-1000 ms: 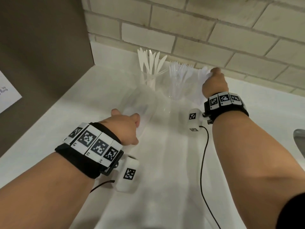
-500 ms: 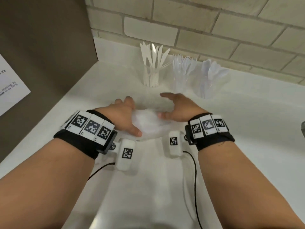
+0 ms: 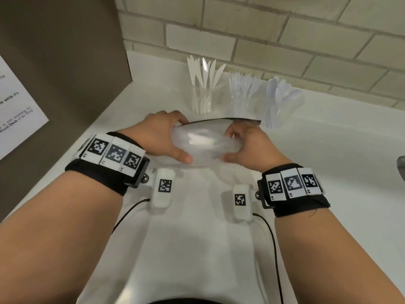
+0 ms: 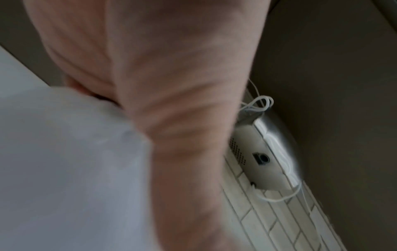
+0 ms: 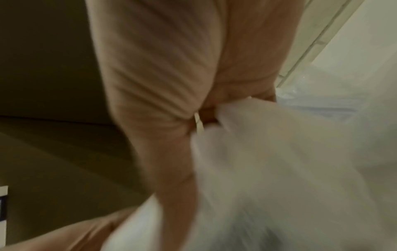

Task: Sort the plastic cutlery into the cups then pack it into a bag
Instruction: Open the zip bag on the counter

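Observation:
A clear plastic bag (image 3: pixel 203 143) with a dark zip strip along its top edge is held above the white counter (image 3: pixel 197 249), between both hands. My left hand (image 3: pixel 162 137) grips its left end, and my right hand (image 3: pixel 247 143) pinches its right end. Both wrist views are blurred; the bag (image 4: pixel 64 161) shows below my left palm, and the bag (image 5: pixel 268 169) bunches against my right hand's fingers. Behind the bag three clear cups stand in a row: knives (image 3: pixel 203 84), forks (image 3: pixel 243 91) and spoons (image 3: pixel 280 95).
A brick wall (image 3: pixel 263 36) rises behind the cups. A brown panel (image 3: pixel 65 51) with a white paper notice (image 3: pixel 15 110) closes the left side. A metal sink edge (image 3: pixel 401 165) shows at the far right. Cables trail from both wrist cameras over the counter.
My right hand left the spoon cup and came back to the bag. Both hands then lifted the bag off the counter and spread it between them.

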